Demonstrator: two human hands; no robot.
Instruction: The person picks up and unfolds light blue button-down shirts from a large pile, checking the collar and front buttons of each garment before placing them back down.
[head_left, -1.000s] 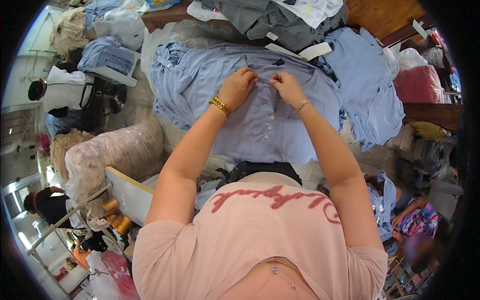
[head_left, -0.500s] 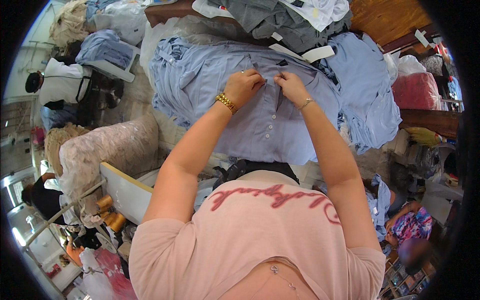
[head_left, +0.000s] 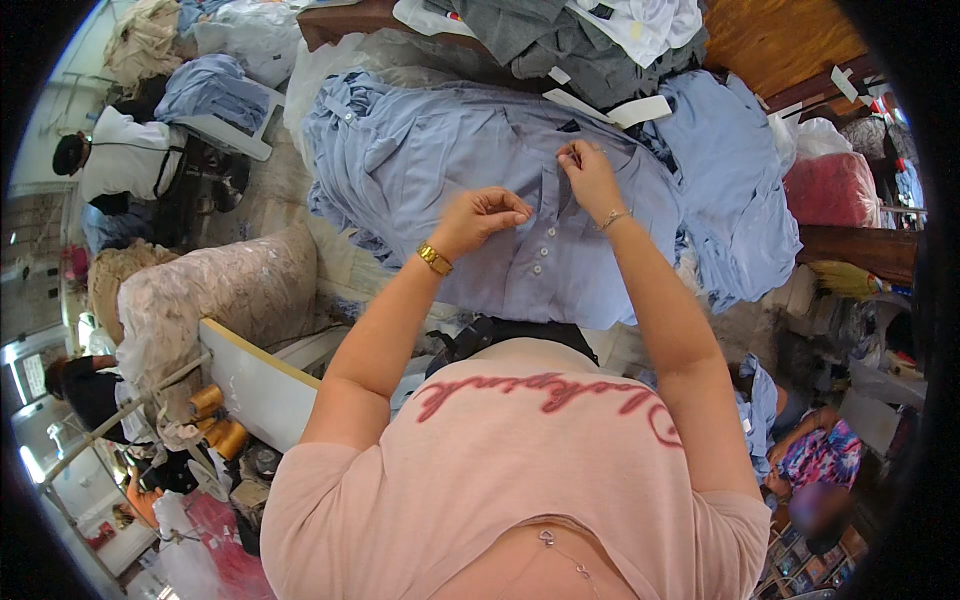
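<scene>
A light blue buttoned shirt (head_left: 480,275) lies spread over a pile of like garments in front of me, its white buttons (head_left: 538,263) running down the placket. My left hand (head_left: 482,222), with a gold watch at the wrist, hovers over the shirt left of the placket. Its thumb and fingertips are pinched together; anything between them is too small to tell. Farther away and to the right, my right hand (head_left: 590,178) is at the top of the placket near a small black label (head_left: 568,127). Its fingers are also closed in a pinch, and what they hold is hidden.
More blue garments (head_left: 730,190) are heaped at the right. Grey garments (head_left: 525,45) and white paper strips (head_left: 640,110) lie beyond the pile. A large plastic-wrapped bundle (head_left: 220,300) and a white panel (head_left: 255,380) stand at the left. Other people sit on both sides.
My left hand has moved away from the placket's top, toward me and slightly left. My right hand has stayed nearly in place, and the dark tip at its fingers no longer shows.
</scene>
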